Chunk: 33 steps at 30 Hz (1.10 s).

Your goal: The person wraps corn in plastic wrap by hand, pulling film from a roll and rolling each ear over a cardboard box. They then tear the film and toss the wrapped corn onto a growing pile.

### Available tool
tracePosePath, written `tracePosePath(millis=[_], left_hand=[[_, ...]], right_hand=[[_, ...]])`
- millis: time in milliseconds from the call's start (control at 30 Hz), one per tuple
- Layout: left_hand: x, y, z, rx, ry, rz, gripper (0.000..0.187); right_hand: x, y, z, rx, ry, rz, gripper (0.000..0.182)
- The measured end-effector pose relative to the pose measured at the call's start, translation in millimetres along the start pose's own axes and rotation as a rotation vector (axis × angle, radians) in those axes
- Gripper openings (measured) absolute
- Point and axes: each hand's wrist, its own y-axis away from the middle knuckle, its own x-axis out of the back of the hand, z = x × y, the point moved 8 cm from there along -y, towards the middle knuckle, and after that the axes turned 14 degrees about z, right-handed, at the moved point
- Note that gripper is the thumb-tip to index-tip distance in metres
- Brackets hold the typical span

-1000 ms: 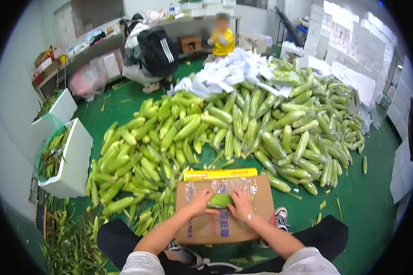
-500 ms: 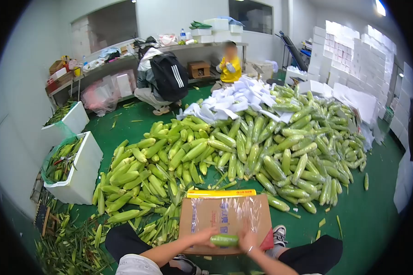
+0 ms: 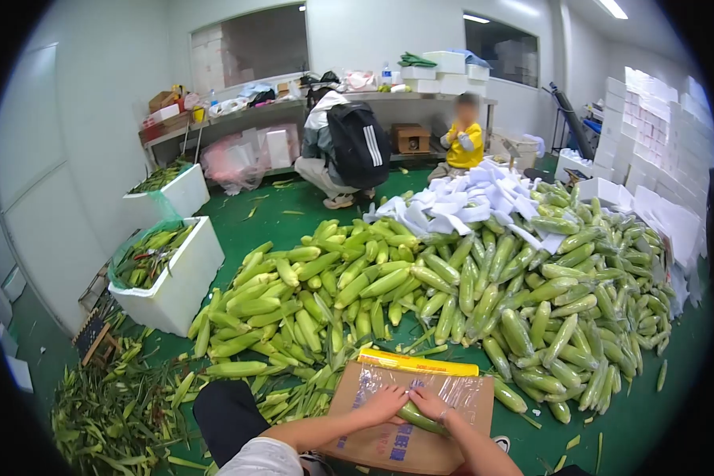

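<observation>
An ear of corn (image 3: 420,417) in green husk lies slanted between my hands, over a cardboard box (image 3: 357,432). My left hand (image 3: 385,404) is closed at its upper end, fingers bunched together. On the other side, my right hand (image 3: 429,403) grips the same ear, with its thumb side close to my left fingertips. Shiny clear film covers part of the box top, and the ear looks wrapped in film too. At the box's far edge lies a long yellow cling film carton (image 3: 418,362).
Unwrapped corn (image 3: 293,285) is heaped ahead; film-wrapped corn (image 3: 563,317) is piled to the right, with white foam sheets (image 3: 468,198) behind. Husk scraps (image 3: 119,420) and a white foam bin (image 3: 190,274) are at left. Two people (image 3: 333,151) (image 3: 462,143) are near the back bench.
The view has swung left, so the scene sits further right. The ear has gone from lying level to slanting, and my hands have come close together at its upper end.
</observation>
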Motion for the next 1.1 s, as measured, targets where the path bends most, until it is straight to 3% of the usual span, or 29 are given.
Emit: tracePosePath(millis=[67, 133, 200, 233, 267, 333, 400, 533, 567, 600, 633, 667, 733, 767, 800, 833, 867, 933, 1000, 1033, 1067, 1100], left_hand=[[1, 2, 3, -0.011, 0.124, -0.017, 0.075], [-1, 17, 20, -0.026, 0.244, -0.032, 0.077], [6, 39, 47, -0.018, 0.323, 0.107, 0.08], [-12, 58, 57, 0.321, 0.394, -0.468, 0.089], [14, 64, 75, 0.38, 0.565, -0.283, 0.097], [-25, 124, 102, 0.808, 0.856, -0.684, 0.086], [-19, 167, 139, 0.808, 1.034, -0.902, 0.075], [51, 202, 159, 0.782, 1.016, -1.128, 0.055], [65, 204, 154, 0.793, 0.986, -1.132, 0.05], [78, 200, 146, 0.802, 0.956, -1.092, 0.045], [57, 204, 133, 0.787, 1.058, -0.958, 0.058], [38, 208, 120, 0.76, 1.156, -0.827, 0.074], [70, 194, 96, 0.818, 1.085, -0.823, 0.049], [93, 184, 87, 0.864, 1.241, -0.573, 0.053], [114, 177, 82, 0.884, 1.207, -0.518, 0.05], [132, 175, 79, 0.868, 1.107, -0.618, 0.05], [121, 184, 64, 0.888, 1.054, -0.547, 0.04], [149, 183, 51, 1.175, 1.057, -0.351, 0.032], [181, 162, 40, 1.219, 1.247, 0.316, 0.019], [179, 159, 28, 1.316, 1.441, 0.595, 0.015], [193, 130, 36, 1.159, 1.629, 0.773, 0.014], [184, 106, 41, 1.14, 1.746, 0.794, 0.007]], right_hand=[[3, 19, -8, -0.069, -0.025, -0.085, 0.051], [-15, 38, -14, 0.183, -0.123, -0.183, 0.055], [-42, 53, 7, 0.17, -0.011, -0.305, 0.064], [-40, 68, -4, 0.187, 0.144, -0.256, 0.067], [-36, 75, -14, 0.208, 0.302, -0.202, 0.07], [-48, 84, -15, 0.21, 0.311, -0.184, 0.077], [-45, 91, -25, 0.364, 0.51, -0.02, 0.08], [-24, 99, -57, 0.45, 0.493, 0.044, 0.072], [-13, 113, -80, 0.444, 0.197, 0.02, 0.064], [-3, 126, -101, 0.437, -0.095, -0.007, 0.06], [-10, 139, -91, 0.247, -0.175, -0.082, 0.055], [-7, 145, -88, 0.232, -0.178, -0.084, 0.055], [-22, 169, -45, -0.198, 0.055, -0.521, 0.055], [-13, 180, -42, -0.193, 0.202, -0.613, 0.057], [-1, 193, -42, -0.251, 0.171, -0.577, 0.057], [2, 212, -47, -0.422, -0.148, -0.62, 0.058], [1, 231, -56, -0.575, -0.478, -0.651, 0.059], [-8, 247, -64, -0.55, -0.39, -0.579, 0.059], [0, 236, -86, -0.156, -0.305, -0.237, 0.057], [-7, 240, -95, -0.167, -0.388, -0.279, 0.059], [10, 247, -128, -0.233, -0.491, -0.276, 0.045], [-4, 255, -126, -0.394, -0.641, -0.38, 0.037]])
